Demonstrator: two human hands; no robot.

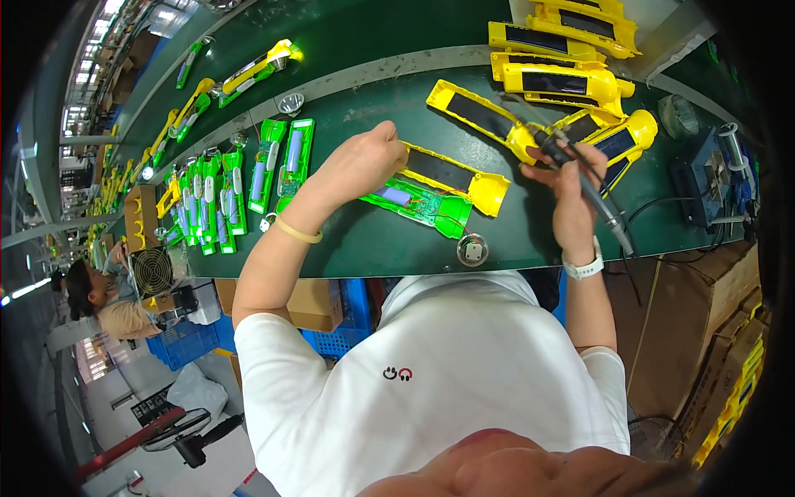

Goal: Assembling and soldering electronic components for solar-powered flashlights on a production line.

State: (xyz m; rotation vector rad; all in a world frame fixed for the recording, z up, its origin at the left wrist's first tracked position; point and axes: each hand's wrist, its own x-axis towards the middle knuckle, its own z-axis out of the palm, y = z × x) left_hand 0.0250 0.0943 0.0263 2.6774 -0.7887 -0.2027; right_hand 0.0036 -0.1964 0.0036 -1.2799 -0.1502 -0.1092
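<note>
My left hand (pixel 362 159) is closed over the near end of a yellow torch shell with a dark panel (pixel 454 175), which lies beside a green half shell (pixel 422 206) holding a circuit board and a blue cell. My right hand (pixel 568 192) grips a soldering iron (pixel 590 187) like a pen, its tip up near another yellow shell (pixel 483 115). A round silver reflector part (pixel 472 249) lies at the bench's near edge.
Green half shells with cells (pixel 248 178) lie in rows at left on the green bench (pixel 364 240). Yellow shells (pixel 563 58) are stacked at the back right. A soldering station (pixel 704 178) stands at right. Cardboard boxes (pixel 712 331) and a blue crate (pixel 331 331) sit below. Another person (pixel 99 298) sits at far left.
</note>
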